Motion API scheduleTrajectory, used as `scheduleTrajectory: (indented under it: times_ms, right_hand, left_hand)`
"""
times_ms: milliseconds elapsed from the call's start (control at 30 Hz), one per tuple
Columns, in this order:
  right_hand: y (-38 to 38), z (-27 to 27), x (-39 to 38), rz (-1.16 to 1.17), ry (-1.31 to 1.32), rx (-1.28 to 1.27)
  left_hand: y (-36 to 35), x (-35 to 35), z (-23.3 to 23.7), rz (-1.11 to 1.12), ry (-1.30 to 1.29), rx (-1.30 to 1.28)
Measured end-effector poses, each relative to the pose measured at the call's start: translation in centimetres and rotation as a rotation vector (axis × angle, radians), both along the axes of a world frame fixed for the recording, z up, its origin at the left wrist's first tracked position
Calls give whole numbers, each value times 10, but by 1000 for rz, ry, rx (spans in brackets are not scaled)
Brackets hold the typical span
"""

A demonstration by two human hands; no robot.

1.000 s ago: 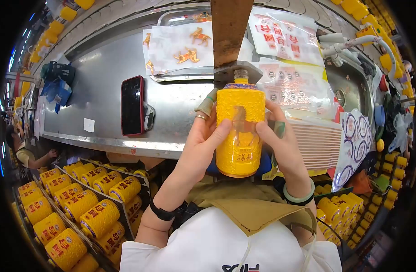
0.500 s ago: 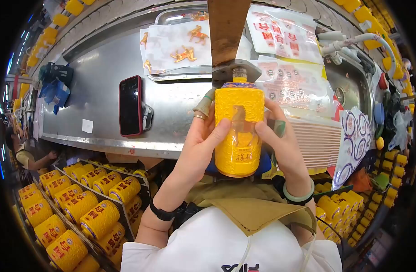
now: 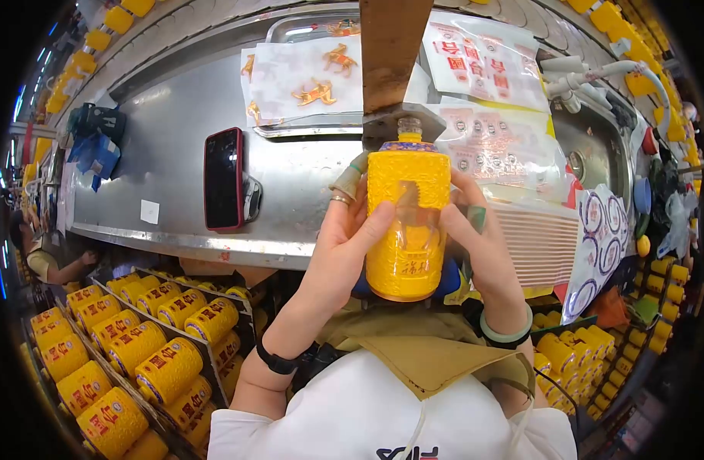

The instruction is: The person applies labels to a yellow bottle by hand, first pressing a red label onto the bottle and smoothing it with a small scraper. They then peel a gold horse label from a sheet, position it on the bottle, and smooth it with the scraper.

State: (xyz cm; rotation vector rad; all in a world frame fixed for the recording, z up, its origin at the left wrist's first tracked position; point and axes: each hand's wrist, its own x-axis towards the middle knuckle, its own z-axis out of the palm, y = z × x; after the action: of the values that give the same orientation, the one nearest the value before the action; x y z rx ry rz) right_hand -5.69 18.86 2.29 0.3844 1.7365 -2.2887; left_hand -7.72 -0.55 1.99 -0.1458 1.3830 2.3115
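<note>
Between my two hands is a yellow embossed bottle (image 3: 407, 230), its clear glass neck pointing away from me. A horse-shaped decal and dark characters show on its face. My left hand (image 3: 347, 238) wraps round the left side, thumb on the front, with a worn finger cover and a ring on it. Round the right side, my right hand (image 3: 478, 234) presses its thumb near the decal; a green cover is on one finger. The neck lies just below a metal plate on a brown post (image 3: 394, 57).
A phone (image 3: 223, 179) lies on the metal table (image 3: 160, 115). Gold horse decal sheets (image 3: 291, 73) rest on a tray; red-print sheets (image 3: 482, 61) lie at right near a sink (image 3: 586, 146). Crates of yellow bottles (image 3: 168, 372) stand lower left. Another person (image 3: 53, 264) is at far left.
The view has shifted slightly. My right thumb has moved a little off the decal's lower part, where more of the horse now shows. Both hands still hold the bottle.
</note>
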Motion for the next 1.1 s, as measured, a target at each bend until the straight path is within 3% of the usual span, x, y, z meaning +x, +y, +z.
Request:
scheduleTrajectory:
  times_ms: [300,600,1100]
  right_hand:
    - [1,3,0,11,-11,-7]
    - [1,-1,0,11,12,24]
    - [-5,5,-1,-2,24,45]
  left_hand:
    - [-2,0,3,50,-93,160]
    - [-9,7,-2,-45,41,108]
    - [-3,7,1,-25,24,97]
